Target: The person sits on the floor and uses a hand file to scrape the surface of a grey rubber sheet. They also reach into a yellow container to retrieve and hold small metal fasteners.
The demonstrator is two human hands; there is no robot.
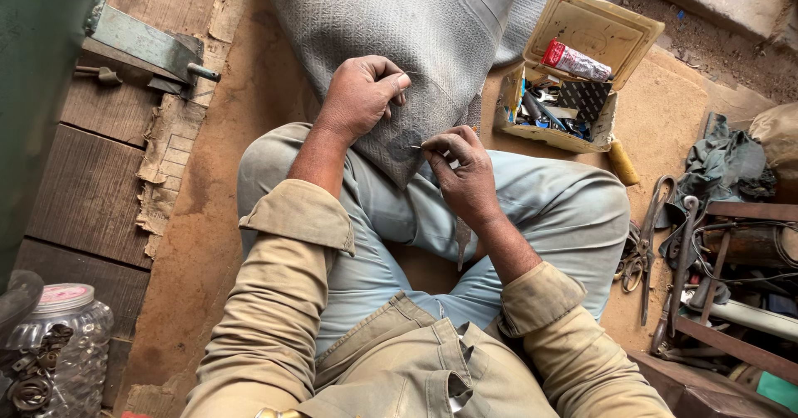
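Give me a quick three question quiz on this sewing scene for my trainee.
1. True or false: the left hand grips the grey textured fabric.
2. What does the right hand pinch: A needle, B scissors, C tube?
3. Where does the red and white tube lie?

Key: 1 true. 2 A. 3 In the open tan box, right of the fabric.

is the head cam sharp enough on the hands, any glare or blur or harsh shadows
Head view: soft, even daylight, no glare or hard shadows; left hand and right hand on the grey fabric are sharp; the needle is thin but visible; the plastic jar at the corner looks stretched by the wide lens.
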